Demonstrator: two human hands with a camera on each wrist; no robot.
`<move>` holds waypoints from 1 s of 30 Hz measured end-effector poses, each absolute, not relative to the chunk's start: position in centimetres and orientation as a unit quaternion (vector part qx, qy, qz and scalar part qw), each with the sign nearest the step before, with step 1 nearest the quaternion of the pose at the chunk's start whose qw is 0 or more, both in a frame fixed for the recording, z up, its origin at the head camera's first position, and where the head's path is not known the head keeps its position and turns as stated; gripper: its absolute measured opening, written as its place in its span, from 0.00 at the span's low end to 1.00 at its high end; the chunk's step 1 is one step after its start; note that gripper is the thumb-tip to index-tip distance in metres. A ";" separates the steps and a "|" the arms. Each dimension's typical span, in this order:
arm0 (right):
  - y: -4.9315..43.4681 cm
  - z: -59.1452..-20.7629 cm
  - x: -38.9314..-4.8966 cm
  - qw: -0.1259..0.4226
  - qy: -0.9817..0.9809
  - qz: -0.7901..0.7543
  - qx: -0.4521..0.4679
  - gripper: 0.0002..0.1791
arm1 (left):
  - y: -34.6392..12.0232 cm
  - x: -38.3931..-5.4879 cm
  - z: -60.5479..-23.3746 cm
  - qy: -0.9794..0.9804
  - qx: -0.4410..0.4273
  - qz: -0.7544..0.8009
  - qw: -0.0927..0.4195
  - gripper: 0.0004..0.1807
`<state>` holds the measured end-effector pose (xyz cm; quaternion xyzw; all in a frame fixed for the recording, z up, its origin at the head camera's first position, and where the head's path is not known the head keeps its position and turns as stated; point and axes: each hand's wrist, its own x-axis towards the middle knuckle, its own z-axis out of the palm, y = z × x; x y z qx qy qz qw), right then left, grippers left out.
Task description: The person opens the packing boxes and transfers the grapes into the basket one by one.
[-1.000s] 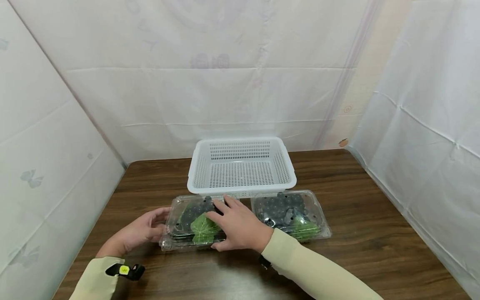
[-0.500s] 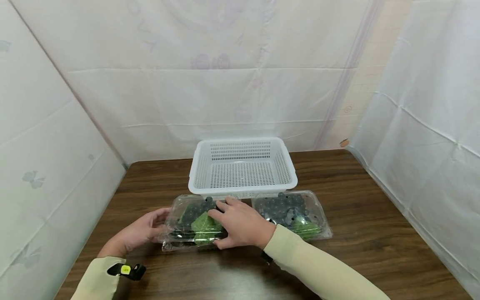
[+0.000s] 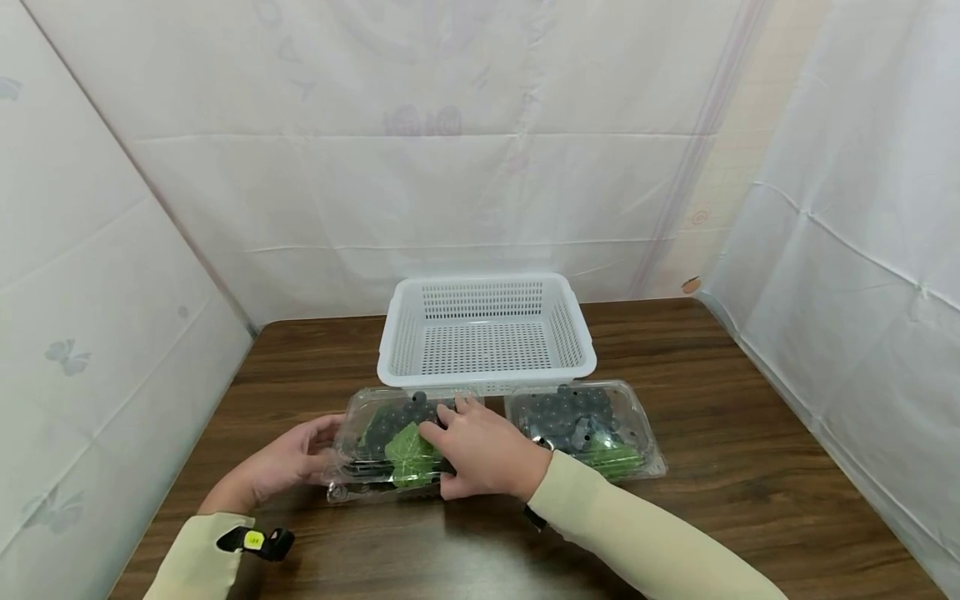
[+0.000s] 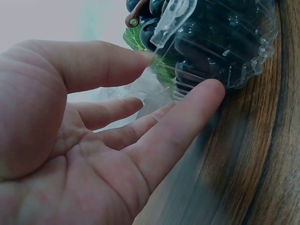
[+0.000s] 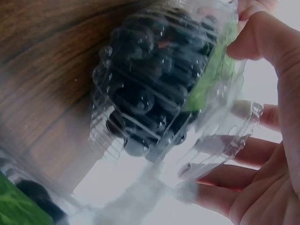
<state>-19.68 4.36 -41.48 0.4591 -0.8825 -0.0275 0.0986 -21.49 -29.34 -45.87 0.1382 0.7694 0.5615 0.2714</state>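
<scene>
A clear plastic clamshell box of dark grapes (image 3: 390, 425), with a green leaf (image 3: 411, 454) inside, lies on the table between the two hands. My left hand (image 3: 288, 462) is at its left end. In the left wrist view the thumb and fingers (image 4: 187, 126) are nearly straight, their tips right at the plastic edge. My right hand (image 3: 487, 450) spans the box's right end from above, thumb at the front and fingers over the far side. The right wrist view shows its fingers (image 5: 225, 176) along the clear plastic rim. Part of the lid is hidden under that hand.
A second clamshell box of dark grapes (image 3: 573, 417) stands just right of the first, partly behind the right wrist. Behind both boxes is a white perforated basket (image 3: 386, 333). The brown wooden table (image 3: 712, 433) meets white sheeting (image 3: 450, 192) at the back and sides.
My right hand has shifted slightly to the right along the box, uncovering more of the leaf. The left hand, basket and second box have stayed nearly in place.
</scene>
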 end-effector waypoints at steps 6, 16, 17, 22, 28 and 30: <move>4.1 -41.6 -19.7 0.088 -0.882 -0.033 0.461 0.31 | -29.3 -21.4 -45.9 0.773 0.135 0.561 0.263 0.42; 3.9 -41.3 -20.1 0.076 -0.876 -0.036 0.476 0.30 | -29.2 -21.1 -46.0 0.785 0.123 0.551 0.255 0.41; 4.0 -41.2 -20.2 0.076 -0.875 -0.033 0.478 0.29 | -29.1 -21.1 -46.0 0.788 0.123 0.547 0.254 0.40; 4.0 -40.9 -20.4 0.061 -0.874 -0.019 0.482 0.30 | -29.1 -20.9 -46.2 0.787 0.127 0.547 0.256 0.39; 3.8 -40.6 -20.7 0.035 -0.875 -0.001 0.483 0.32 | -29.1 -20.8 -46.1 0.778 0.128 0.558 0.259 0.39; 3.8 -40.3 -20.9 0.024 -0.875 0.012 0.483 0.32 | -29.1 -20.7 -46.0 0.779 0.127 0.558 0.258 0.39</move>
